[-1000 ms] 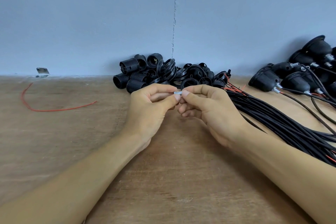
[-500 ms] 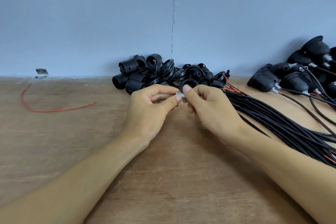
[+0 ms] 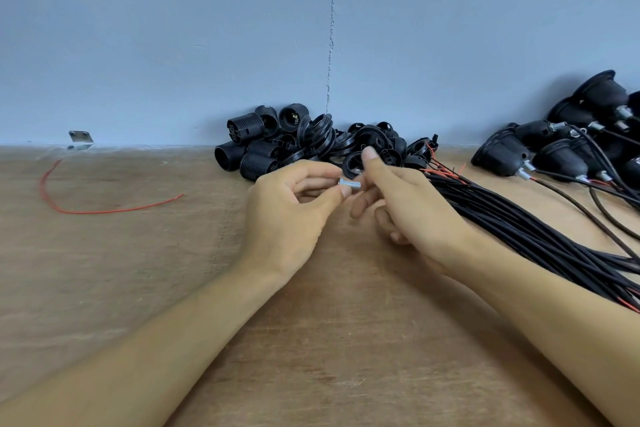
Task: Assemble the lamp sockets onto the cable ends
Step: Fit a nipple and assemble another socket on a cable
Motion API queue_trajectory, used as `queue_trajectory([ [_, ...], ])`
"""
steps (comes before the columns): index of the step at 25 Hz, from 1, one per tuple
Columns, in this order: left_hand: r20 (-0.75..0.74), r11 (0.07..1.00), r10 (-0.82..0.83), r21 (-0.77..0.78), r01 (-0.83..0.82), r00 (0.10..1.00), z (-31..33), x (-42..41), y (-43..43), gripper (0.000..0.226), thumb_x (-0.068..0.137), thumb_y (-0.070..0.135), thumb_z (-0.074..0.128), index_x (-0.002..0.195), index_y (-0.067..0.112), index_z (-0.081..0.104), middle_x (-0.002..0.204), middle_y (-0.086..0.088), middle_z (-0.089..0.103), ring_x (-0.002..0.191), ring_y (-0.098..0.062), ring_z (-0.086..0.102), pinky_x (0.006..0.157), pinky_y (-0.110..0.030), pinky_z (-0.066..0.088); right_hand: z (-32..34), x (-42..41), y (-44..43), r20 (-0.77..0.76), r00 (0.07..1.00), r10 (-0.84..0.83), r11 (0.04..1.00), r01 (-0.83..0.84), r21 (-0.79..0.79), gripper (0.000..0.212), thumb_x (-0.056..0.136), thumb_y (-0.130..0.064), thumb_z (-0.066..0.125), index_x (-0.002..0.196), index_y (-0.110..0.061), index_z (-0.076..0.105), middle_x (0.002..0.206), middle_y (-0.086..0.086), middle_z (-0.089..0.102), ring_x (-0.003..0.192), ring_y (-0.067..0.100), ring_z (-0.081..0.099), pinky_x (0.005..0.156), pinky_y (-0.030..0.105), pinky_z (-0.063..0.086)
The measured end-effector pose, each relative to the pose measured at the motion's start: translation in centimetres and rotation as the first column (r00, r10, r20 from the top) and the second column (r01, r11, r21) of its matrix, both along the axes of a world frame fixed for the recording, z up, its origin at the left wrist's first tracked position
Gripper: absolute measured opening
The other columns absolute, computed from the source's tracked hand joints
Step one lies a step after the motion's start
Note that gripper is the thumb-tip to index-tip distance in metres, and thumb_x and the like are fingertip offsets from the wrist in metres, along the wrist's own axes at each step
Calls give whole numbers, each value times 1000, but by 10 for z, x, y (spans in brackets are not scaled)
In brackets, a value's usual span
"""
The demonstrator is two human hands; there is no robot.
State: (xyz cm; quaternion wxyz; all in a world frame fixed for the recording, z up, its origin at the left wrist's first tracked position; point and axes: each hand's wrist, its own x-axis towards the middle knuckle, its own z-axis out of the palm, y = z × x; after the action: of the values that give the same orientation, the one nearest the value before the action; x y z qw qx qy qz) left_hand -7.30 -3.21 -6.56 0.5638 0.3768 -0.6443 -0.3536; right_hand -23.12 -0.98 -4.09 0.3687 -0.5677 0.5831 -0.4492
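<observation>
Silver metal fitting [image 3: 349, 184]: centre, pinched between thumb and forefinger of left hand [image 3: 287, 215] above wooden table [image 3: 311, 340]. Right hand [image 3: 412, 208]: one finger raised against black socket ring [image 3: 347, 166]; grip cannot be told. Loose socket parts [image 3: 263, 149]: far centre, at wall. Black cable bundle [image 3: 519, 236]: right. Assembled sockets [image 3: 502, 152]: far right. Red wire [image 3: 104, 211]: left.

Left hand [image 3: 287, 215]: bare; slender fingers; thumbnail trimmed short. Right hand [image 3: 412, 208]: bare; index fingernail short, rounded. Left forearm [image 3: 173, 340], right forearm [image 3: 536, 315]: bare to frame edge. Knuckle creases visible on both hands.
</observation>
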Motion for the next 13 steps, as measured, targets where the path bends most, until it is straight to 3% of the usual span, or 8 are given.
queue_trajectory([
  [3,-33,999,36,12,-36,999,2,3,-1,15,81,13,85,86,24,76,81,13,78,80,-2,74,74,-11,53,0,-1,2,33,996,78,996,-77,-36,25,100,-35,57,90,-14,65,65,-9,67,39,5,37,40,15,31],
  [7,8,1000,6,-12,-6,1000,2,0,2,19,80,10,85,82,26,75,80,14,78,80,-1,74,73,-10,52,-3,-1,-1,20,1000,20,1000,-21,13,45,102,-48,47,79,-13,64,60,-2,62,39,9,35,39,17,30],
  [11,-13,1000,15,-26,-15,1000,2,1,0,19,81,9,85,82,26,75,80,14,78,79,-2,74,72,-11,53,-1,-4,0,64,994,92,995,-89,-47,27,99,-37,59,92,-12,66,73,-4,69,40,8,41,41,17,33],
  [13,-11,1000,8,-26,-8,1000,3,1,1,19,81,11,85,81,27,75,80,14,78,79,-1,74,72,-10,52,-1,-6,-1,32,994,109,993,-107,-47,34,100,-38,56,82,-10,65,65,-4,65,40,8,40,42,15,34],
])
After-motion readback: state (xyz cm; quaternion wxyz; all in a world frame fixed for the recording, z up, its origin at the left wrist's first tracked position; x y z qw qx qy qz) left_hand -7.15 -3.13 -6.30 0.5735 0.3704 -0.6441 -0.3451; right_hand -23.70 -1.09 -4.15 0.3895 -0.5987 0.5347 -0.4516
